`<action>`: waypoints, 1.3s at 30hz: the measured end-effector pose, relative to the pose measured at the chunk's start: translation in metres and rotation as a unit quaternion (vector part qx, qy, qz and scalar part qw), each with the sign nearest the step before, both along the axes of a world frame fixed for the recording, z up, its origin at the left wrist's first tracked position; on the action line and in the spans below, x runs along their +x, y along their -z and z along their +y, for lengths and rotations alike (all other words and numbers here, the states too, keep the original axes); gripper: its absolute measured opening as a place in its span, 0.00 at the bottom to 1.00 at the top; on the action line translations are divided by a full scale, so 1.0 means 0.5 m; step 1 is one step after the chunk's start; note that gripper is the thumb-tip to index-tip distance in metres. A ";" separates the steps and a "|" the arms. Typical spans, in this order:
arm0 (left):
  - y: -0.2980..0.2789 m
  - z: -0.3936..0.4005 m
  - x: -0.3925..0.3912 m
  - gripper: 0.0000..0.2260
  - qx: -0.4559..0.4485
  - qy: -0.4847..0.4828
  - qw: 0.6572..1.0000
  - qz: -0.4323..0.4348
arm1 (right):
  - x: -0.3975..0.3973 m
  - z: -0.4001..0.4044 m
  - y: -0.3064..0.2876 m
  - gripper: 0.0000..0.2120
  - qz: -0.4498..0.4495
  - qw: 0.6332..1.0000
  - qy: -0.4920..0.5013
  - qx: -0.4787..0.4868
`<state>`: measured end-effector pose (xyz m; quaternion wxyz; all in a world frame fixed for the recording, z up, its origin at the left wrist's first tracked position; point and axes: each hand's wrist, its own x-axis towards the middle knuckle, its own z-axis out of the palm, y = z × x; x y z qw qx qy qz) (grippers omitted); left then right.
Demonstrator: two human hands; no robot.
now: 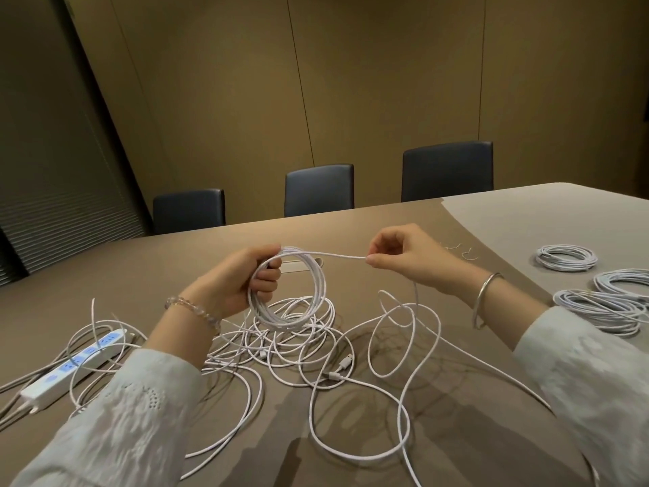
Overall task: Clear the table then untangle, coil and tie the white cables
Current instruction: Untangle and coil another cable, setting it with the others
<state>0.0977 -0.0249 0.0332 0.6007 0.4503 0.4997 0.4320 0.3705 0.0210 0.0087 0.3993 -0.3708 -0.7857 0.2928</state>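
A: Head view first. How does the cable look?

B: The left hand (242,275), near centre, has its fingers curled round a round white coil (288,290) of several turns, held upright above the counter (456,434). One strand leaves the coil's top toward 3 o'clock, and the right hand (404,258) pinches that strand (337,255) between thumb and fingertips. From the pinch the cable drops and loops over the counter.

A: And the rest of the white cables?

B: A loose tangle (298,346) lies directly under the coil and runs on toward 6 o'clock, with a USB plug (346,362) showing in it. At 3 o'clock, well apart from the hands, lie three finished bundles (567,257), two of them touching.

A: Anything else on the surface?

B: A white power strip (73,367) with blue sockets at 8 o'clock, with cables draped over it. Small thin ties (456,248) lie just beyond the right hand.

A: The room?

B: A brown counter with a paler patch (544,219) at 2 o'clock. Three dark chairs (319,189) stand along its far edge at 12 o'clock, before tan wall panels. Blinds (52,188) cover the 10 o'clock side.

A: Room for moving?

B: Bare counter runs between the hands and the far edge, and between the tangle and the bundles. The near edge is hidden under the sleeves (140,416).
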 end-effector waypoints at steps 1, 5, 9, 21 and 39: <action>0.001 -0.002 0.003 0.21 -0.002 0.005 1.000 0.010 | -0.001 0.001 0.001 0.03 0.001 1.000 0.002 0.001; 0.006 -0.006 0.013 0.19 -0.003 0.048 0.998 0.039 | -0.018 0.006 0.005 0.03 0.026 0.999 0.036 0.018; -0.006 -0.011 0.002 0.18 -0.015 0.084 0.996 -0.028 | -0.012 0.011 0.016 0.05 0.036 0.999 0.034 -0.016; -0.047 0.007 -0.044 0.18 0.122 -0.085 0.972 -0.183 | 0.035 0.035 0.067 0.03 0.006 0.989 -0.031 -0.144; 0.016 -0.009 0.141 0.18 0.240 -0.053 0.944 0.219 | -0.104 -0.091 -0.050 0.02 -0.155 0.974 -0.084 0.140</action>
